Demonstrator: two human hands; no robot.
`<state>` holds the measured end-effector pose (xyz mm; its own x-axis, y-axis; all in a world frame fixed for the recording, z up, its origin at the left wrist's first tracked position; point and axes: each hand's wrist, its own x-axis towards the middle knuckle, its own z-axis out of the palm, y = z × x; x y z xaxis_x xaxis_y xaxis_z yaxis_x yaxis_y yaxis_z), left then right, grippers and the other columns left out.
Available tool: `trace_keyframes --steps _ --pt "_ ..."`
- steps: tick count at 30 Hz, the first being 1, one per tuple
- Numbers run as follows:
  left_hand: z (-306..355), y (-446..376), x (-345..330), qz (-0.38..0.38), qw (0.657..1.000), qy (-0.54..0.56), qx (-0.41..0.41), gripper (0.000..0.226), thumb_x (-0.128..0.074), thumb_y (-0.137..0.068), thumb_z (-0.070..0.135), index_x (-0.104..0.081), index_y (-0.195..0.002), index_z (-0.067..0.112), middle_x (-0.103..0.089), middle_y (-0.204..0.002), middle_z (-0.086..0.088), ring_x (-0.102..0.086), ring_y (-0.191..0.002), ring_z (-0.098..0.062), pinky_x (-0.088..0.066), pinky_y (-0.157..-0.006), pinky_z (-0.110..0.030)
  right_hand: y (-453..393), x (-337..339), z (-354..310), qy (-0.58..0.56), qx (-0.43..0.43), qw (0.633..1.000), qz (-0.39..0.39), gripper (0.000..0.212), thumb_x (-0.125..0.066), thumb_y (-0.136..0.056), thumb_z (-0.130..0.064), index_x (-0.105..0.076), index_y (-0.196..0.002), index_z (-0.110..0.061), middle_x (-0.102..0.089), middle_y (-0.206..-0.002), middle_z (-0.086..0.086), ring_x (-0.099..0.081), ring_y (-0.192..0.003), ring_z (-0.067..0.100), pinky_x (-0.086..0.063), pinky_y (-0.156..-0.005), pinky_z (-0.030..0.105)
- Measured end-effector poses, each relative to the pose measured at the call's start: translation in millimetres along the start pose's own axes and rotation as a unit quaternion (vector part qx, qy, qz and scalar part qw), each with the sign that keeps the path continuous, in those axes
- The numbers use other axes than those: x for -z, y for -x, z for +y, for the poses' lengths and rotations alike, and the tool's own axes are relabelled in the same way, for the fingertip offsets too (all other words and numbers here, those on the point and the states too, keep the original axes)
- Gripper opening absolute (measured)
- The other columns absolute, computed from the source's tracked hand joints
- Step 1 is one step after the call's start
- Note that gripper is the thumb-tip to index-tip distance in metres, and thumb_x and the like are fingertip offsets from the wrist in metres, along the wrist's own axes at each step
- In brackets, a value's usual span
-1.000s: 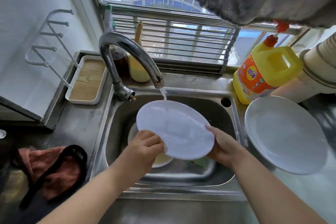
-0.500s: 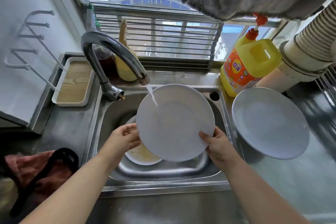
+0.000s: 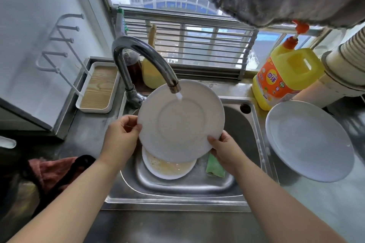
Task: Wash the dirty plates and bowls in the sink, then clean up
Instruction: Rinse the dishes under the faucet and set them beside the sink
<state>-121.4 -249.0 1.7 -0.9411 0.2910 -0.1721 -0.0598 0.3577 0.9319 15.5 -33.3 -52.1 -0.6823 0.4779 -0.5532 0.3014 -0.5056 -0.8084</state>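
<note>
Two hands on one white plate, and it's up over the sink with its underside facing the camera, foot ring plainly showing. Left hand grasps the plate's left rim, thumb hooked over the edge, fingers curled behind it. Right hand grasps the lower right rim, thumb laid on the underside, the rest of the fingers hidden behind the plate. Between the two hands and a little above them, the tap curves over, and its water stream lands on the plate's upper part, just under the spout.

Below the hands, down in the basin, lies a dirty bowl with yellowish water in it, partly covered by the held plate. Just under the right hand, beside that bowl, a green sponge rests on the sink floor.

Out past the right hand, on the counter, sits a clean plate, face up and hanging slightly over the sink's edge. Beyond it, up by the window, stands a yellow detergent bottle with an orange label and red pump.

Out past the left hand, a white tray with a wood-grain base rests on the counter, and nearer the left forearm a reddish cloth lies bunched with a black strap across it.
</note>
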Motion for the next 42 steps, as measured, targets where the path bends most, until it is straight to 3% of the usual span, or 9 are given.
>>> trace_keyframes --steps 7,12,15,18,23,26,31,37,42 --pt "11.5 9.1 34.4 0.068 0.995 -0.067 0.003 0.015 -0.066 -0.088 0.015 -0.07 -0.102 0.017 -0.071 -0.09 0.003 -0.067 -0.085 -0.016 -0.053 -0.081 -0.034 1.4 -46.8 28.0 0.025 -0.069 0.997 -0.008 0.022 -0.047 -0.098 -0.001 -0.052 -0.118 -0.009 -0.065 -0.103 0.004 -0.063 -0.09 0.018 -0.056 -0.071 0.028" --pt "4.5 11.5 41.4 0.078 0.992 -0.034 0.088 0.01 -0.064 -0.088 0.008 -0.07 -0.088 0.015 -0.07 -0.077 -0.003 -0.064 -0.069 -0.02 -0.054 -0.067 -0.033 15.5 -35.6 24.4 0.152 -0.101 0.983 -0.018 0.02 -0.049 -0.097 -0.004 -0.059 -0.114 -0.002 -0.069 -0.1 0.011 -0.066 -0.086 0.022 -0.056 -0.061 0.025" --pt "-7.1 15.8 37.7 0.048 0.985 -0.019 0.162 0.011 -0.063 -0.089 0.006 -0.069 -0.082 0.012 -0.07 -0.078 -0.012 -0.065 -0.071 -0.027 -0.053 -0.063 -0.035 28.1 -16.9 8.3 0.242 -0.093 0.966 0.004 0.018 -0.048 -0.098 -0.009 -0.064 -0.1 -0.004 -0.065 -0.075 0.007 -0.061 -0.063 0.015 -0.051 -0.051 0.022" --pt "-17.0 24.8 25.8 0.011 0.977 -0.015 0.212 0.01 -0.063 -0.089 0.006 -0.068 -0.081 0.009 -0.07 -0.078 -0.017 -0.066 -0.075 -0.032 -0.057 -0.073 -0.044 39.0 6.3 -13.9 0.362 -0.083 0.928 0.031 0.018 -0.05 -0.098 -0.018 -0.067 -0.095 -0.012 -0.062 -0.066 0.003 -0.055 -0.055 0.012 -0.046 -0.051 0.023" --pt "-23.3 36.1 -7.8 -0.072 0.962 -0.009 0.264 0.012 -0.059 -0.092 0.004 -0.068 -0.085 0.0 -0.067 -0.075 -0.019 -0.062 -0.069 -0.029 -0.053 -0.06 -0.036 52.7 33.8 -55.2 0.418 -0.02 0.905 0.078 0.015 -0.054 -0.094 -0.021 -0.068 -0.088 -0.019 -0.068 -0.076 0.005 -0.06 -0.065 0.016 -0.053 -0.07 0.034" --pt "-25.2 33.4 -30.0 -0.122 0.948 -0.008 0.294 0.012 -0.057 -0.092 0.004 -0.067 -0.09 -0.002 -0.068 -0.078 -0.021 -0.063 -0.07 -0.029 -0.054 -0.06 -0.034 59.6 42.5 -71.5 0.432 0.024 0.895 0.106 0.014 -0.055 -0.093 -0.021 -0.067 -0.089 -0.02 -0.068 -0.076 -0.001 -0.064 -0.07 0.017 -0.055 -0.07 0.032" --pt "-20.7 17.3 -65.8 -0.193 0.921 0.006 0.339 0.017 -0.047 -0.093 -0.005 -0.063 -0.099 -0.001 -0.07 -0.089 -0.02 -0.067 -0.078 -0.028 -0.056 -0.066 -0.033 70.6 46.5 -85.7 0.458 0.118 0.866 0.162 0.021 -0.056 -0.094 -0.02 -0.069 -0.109 -0.015 -0.071 -0.093 0.003 -0.064 -0.086 0.02 -0.051 -0.075 0.029" --pt "-9.4 -8.4 -92.9 -0.191 0.928 0.085 0.31 0.033 -0.043 -0.085 -0.018 -0.062 -0.106 0.0 -0.069 -0.097 -0.018 -0.066 -0.082 -0.029 -0.058 -0.07 -0.035 74.8 52.5 -78.0 0.488 0.221 0.815 0.22 0.036 -0.056 -0.096 -0.021 -0.059 -0.13 -0.011 -0.071 -0.107 0.009 -0.063 -0.094 0.024 -0.047 -0.086 0.031" --pt "5.7 -24.3 -89.3 -0.116 0.96 0.115 0.229 0.029 -0.05 -0.088 -0.014 -0.06 -0.105 0.007 -0.067 -0.098 -0.011 -0.066 -0.088 -0.025 -0.054 -0.065 -0.031 60.1 54.7 -59.5 0.421 0.206 0.849 0.245 0.037 -0.057 -0.095 -0.023 -0.058 -0.132 -0.015 -0.071 -0.099 0.007 -0.061 -0.089 0.018 -0.042 -0.082 0.026"
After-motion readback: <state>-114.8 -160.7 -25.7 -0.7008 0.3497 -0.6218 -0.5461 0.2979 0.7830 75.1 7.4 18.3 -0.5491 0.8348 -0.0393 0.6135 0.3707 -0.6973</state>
